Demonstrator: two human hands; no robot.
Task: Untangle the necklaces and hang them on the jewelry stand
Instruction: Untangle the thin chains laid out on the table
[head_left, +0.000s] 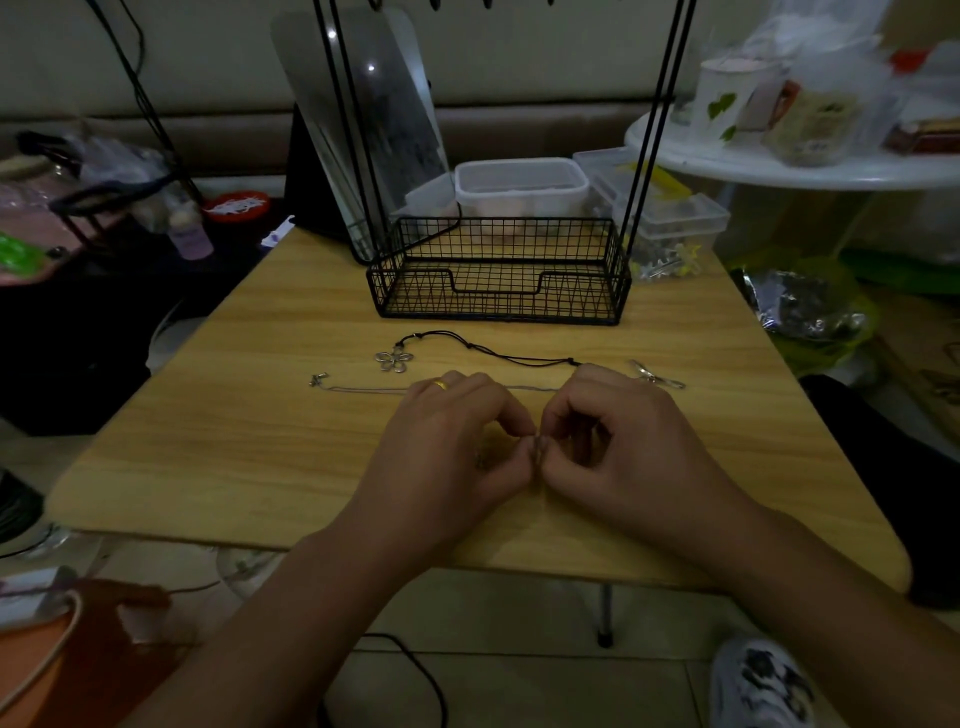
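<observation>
The room is dim and underexposed, with a flat, greenish-grey cast and no single strong lamp. The wooden bench (260, 415) is the brightest surface, evenly lit with only faint shadow beneath the hands. The far-left corner sinks into near black. A small glare spot shines on the tilted mirror (363, 114) at the far side. Straight lines bow toward the edges from the wide lens, and the corners look soft and noisy.

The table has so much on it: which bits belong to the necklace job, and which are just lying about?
Job: flower-pendant necklace, thin chain, jewelry stand, left hand, right hand.
Lying about: plastic tubs, mirror, small bottle.
</observation>
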